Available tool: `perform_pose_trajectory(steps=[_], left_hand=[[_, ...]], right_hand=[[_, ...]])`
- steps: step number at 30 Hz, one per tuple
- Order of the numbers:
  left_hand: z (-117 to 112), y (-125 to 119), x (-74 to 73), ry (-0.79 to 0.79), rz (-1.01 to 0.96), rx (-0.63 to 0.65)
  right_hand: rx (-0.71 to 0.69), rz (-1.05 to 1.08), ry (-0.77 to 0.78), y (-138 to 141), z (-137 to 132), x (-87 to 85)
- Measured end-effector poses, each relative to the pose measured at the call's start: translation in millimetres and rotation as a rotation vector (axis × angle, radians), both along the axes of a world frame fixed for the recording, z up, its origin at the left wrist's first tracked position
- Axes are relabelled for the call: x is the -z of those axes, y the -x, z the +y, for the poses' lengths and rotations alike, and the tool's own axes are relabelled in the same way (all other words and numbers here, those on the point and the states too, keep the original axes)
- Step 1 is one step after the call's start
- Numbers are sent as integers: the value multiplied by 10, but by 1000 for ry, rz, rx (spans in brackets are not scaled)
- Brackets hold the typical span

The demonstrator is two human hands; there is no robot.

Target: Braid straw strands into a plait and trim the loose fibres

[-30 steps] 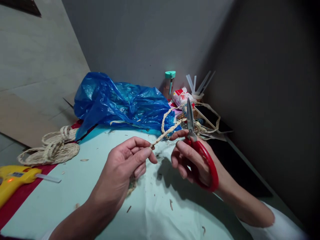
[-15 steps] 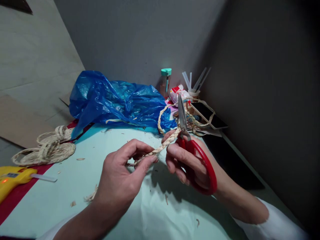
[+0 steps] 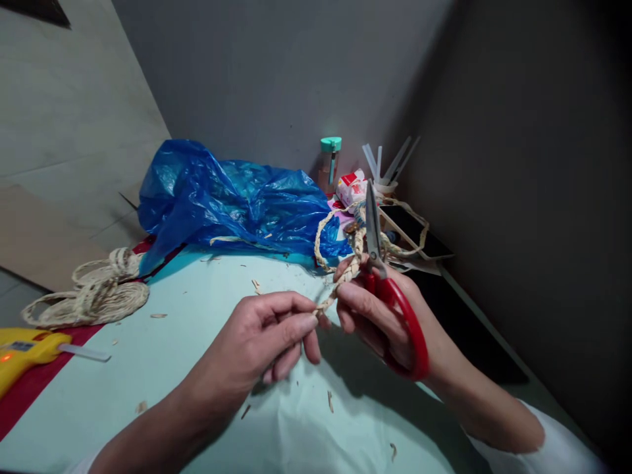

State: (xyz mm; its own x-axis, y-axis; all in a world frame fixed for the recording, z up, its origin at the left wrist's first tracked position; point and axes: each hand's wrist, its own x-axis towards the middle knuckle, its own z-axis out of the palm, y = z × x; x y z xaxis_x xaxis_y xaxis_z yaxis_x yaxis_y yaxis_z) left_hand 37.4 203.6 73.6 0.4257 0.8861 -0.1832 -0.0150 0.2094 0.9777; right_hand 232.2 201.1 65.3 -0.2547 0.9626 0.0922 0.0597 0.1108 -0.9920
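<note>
My left hand [image 3: 269, 336] pinches the near end of a braided straw cord [image 3: 345, 271] between thumb and forefinger, above the pale green cloth [image 3: 197, 368]. My right hand [image 3: 378, 309] carries red-handled scissors [image 3: 395, 306], blades closed and pointing up and away, while its thumb and fingertips also press on the braid just beyond the left hand. The braid runs back in a loop toward the clutter at the far corner.
A crumpled blue plastic bag [image 3: 227, 197] lies at the back. A coil of raffia [image 3: 89, 293] and a yellow glue gun [image 3: 24, 352] with a glue stick sit at the left. A teal-capped bottle [image 3: 329, 161], a cup of glue sticks [image 3: 388, 171], a packet and a phone [image 3: 412, 227] crowd the far corner. Straw scraps litter the cloth.
The left hand has slid along the braid toward the right hand, so the two hands are closer together. The scissors have stayed in the right hand, blades up.
</note>
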Motion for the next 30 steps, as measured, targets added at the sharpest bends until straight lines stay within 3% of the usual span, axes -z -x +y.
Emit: perform_pose_trajectory(steps=[2,4,7,9,13,17,21,23,27,30], left_hand=[[10,7,-13,-34,-21,-150],[8,13,-38,-79,-35,-293],[-18,14,-81,-168,8,-427],[-47,6,-109,-248,39,-497],[-97,-28,-136,-362,96,-607],[-115,-53,-85,-458,99,-604],[-112,-52,-25,-497,117,-571],[-88,-48,-13,-487,129,-537],[26,-26,5,-367,88,-340],[115,5,32,-375,79,-324]], right_hand=[[90,-220,-129,-2,-5,-9],[169,-478,-358,7,-18,0],[238,-874,-715,37,-35,57],[306,-1092,-872,63,-38,106],[457,-1355,-1002,94,-36,167],[534,-1419,-1077,98,-44,163],[484,-1421,-1046,65,-20,160],[418,-1336,-957,19,-2,168],[260,-869,-556,-79,23,152],[220,-484,-264,-73,47,98]])
